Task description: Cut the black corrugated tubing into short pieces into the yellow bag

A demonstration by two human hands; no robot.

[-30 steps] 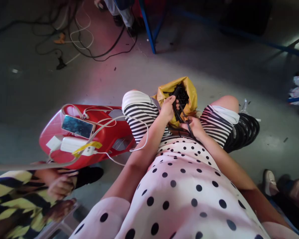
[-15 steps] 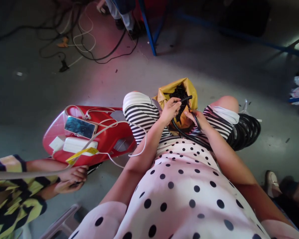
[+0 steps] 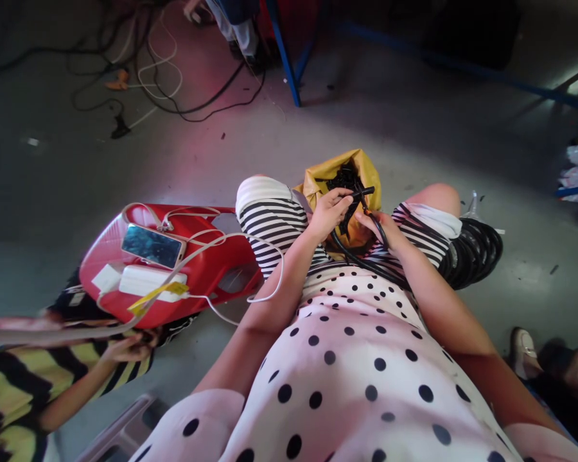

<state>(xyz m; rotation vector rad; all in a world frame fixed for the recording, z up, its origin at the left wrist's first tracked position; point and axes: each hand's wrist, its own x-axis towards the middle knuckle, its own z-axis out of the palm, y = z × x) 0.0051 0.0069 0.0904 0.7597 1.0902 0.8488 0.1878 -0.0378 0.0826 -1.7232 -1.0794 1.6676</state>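
Note:
My left hand is closed on a black corrugated tube, whose short end sticks out to the right past the fingertips. Just right of it, my right hand is closed around a curved black thing with an orange part; its kind is unclear. Both hands are over an open yellow bag between my knees, with a tangle of black pieces inside. A longer black tube runs across my lap towards a black coil beside my knee at the right.
At my left, a red stool bears a phone, a white power bank and white cables. A person in yellow and black is beside it. Loose cables and a blue frame leg are ahead. Another person's shoe shows at right.
The tube end in my left hand has shifted slightly to the right. The person at the left has moved, with hands now apart. My right hand is nearly unchanged.

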